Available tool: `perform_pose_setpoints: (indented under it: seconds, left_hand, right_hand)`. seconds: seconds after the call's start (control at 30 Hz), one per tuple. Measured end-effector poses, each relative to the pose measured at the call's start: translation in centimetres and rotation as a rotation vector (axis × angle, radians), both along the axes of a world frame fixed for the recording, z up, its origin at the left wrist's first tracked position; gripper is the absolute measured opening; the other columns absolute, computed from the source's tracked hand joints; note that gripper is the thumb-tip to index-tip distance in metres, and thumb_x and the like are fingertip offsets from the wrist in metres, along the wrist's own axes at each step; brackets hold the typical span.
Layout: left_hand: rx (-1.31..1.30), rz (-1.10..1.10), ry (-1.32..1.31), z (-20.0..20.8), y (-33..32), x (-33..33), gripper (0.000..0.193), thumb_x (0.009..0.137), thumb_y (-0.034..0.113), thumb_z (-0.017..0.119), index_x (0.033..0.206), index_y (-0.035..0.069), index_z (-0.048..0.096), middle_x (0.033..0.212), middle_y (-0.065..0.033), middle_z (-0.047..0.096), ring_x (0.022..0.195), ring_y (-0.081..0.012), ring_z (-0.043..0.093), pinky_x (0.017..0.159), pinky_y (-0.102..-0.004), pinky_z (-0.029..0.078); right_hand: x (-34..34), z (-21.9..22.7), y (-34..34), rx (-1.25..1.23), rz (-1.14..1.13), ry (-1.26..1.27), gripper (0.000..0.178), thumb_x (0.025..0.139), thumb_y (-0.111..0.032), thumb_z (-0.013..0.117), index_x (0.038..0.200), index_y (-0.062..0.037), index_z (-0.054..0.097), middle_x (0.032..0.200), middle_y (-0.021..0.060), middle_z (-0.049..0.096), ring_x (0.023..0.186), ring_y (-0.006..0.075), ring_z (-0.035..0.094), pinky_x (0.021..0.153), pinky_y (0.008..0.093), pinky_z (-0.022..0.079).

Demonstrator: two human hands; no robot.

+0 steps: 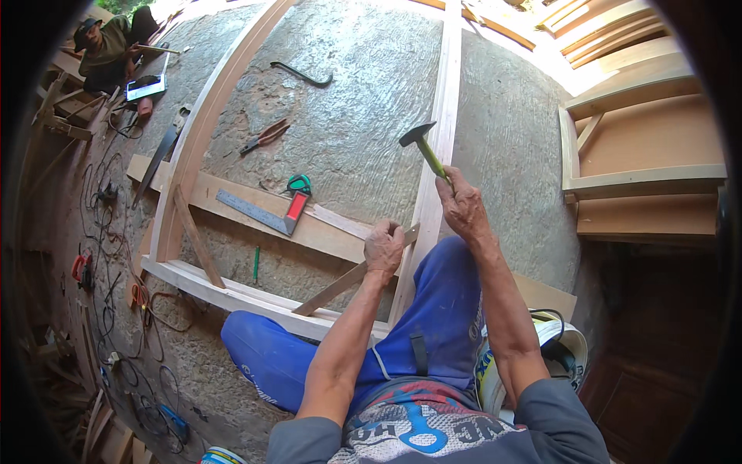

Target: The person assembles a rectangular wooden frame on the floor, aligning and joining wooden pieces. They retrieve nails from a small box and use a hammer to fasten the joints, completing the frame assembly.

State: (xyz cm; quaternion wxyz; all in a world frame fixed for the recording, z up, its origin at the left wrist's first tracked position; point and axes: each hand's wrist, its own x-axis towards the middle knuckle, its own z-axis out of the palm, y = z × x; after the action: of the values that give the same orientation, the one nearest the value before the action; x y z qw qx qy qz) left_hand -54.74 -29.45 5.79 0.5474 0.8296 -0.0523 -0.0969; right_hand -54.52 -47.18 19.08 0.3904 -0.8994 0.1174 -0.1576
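Note:
My right hand [464,207] grips a hammer [430,157] by its yellow-green handle, raised with its dark head up and to the left. My left hand [384,249] is closed at the upper end of a diagonal wooden brace [336,288], near the right rail [444,100] of a large wooden frame. Whether a nail is between its fingers I cannot make out. That brace slants across the corner from the near rail [247,291] to the right rail. A matching brace [197,240] spans the corner by the left rail [209,108].
A board [332,234] crosses beneath the frame, bearing a try square [261,218] and tape measure [299,184]. A green pencil [256,264], pliers [267,137], pry bar [303,76] and handsaw [157,161] lie around. A bucket [573,340] stands at right; cords and a seated person [114,46] at left.

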Motion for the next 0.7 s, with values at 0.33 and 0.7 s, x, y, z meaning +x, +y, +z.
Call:
perform_pose_setpoints:
  seconds: [0.33, 0.7]
  left_hand:
    - [0.356, 0.03, -0.282, -2.3, 5.0, -5.5, 0.009, 0.088, 0.017, 0.069, 0.087, 0.01, 0.065, 0.081, -0.012, 0.067, 0.076, -0.0331, 0.067, 0.069, -0.0456, 0.052]
    - [0.34, -0.032, -0.177, -0.7, 4.8, -4.9, 0.005, 0.087, 0.014, 0.064, 0.085, 0.009, 0.066, 0.085, -0.0136, 0.069, 0.08, -0.0365, 0.068, 0.072, -0.0486, 0.052]
  right_hand:
    - [-1.3, -4.1, -5.3, -0.358, 0.784, 0.386, 0.054, 0.102, -0.017, 0.057, 0.153, -0.0287, 0.043, 0.083, 0.0143, 0.066, 0.074, 0.0362, 0.067, 0.066, 0.0481, 0.052]
    - [-3.5, -6.2, -4.7, -0.526, 0.977, 0.428, 0.057, 0.101, -0.021, 0.058, 0.151, -0.0406, 0.041, 0.076, 0.0106, 0.061, 0.064, 0.0305, 0.065, 0.056, 0.0419, 0.049]
